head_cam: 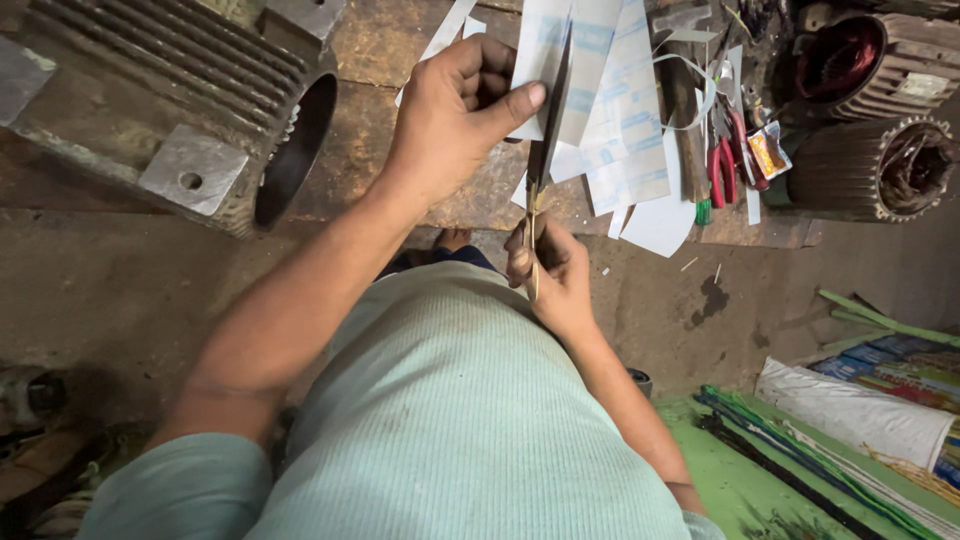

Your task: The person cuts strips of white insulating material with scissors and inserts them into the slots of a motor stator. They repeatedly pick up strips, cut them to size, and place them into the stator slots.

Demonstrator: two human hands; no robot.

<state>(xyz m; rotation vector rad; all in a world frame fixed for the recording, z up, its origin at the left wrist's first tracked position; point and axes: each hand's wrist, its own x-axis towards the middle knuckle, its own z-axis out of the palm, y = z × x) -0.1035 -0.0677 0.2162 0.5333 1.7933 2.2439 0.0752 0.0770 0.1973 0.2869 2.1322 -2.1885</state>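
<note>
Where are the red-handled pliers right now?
In the head view, the red-handled pliers lie on the wooden board at upper right, beside the white paper strips and left of the ribbed motor stator.

Counts on and around the wooden bench

Two hands: one left hand [455,115] and one right hand [548,268]. One pair of scissors [545,150]. One motor housing [180,100], ribbed and grey. Two wound stators: one with copper windings [865,60] and one darker ribbed one [880,170]. One pair of red-handled pliers [727,165]. White paper sheets [625,120] lie overlapped, several of them, the exact number not clear.
</note>
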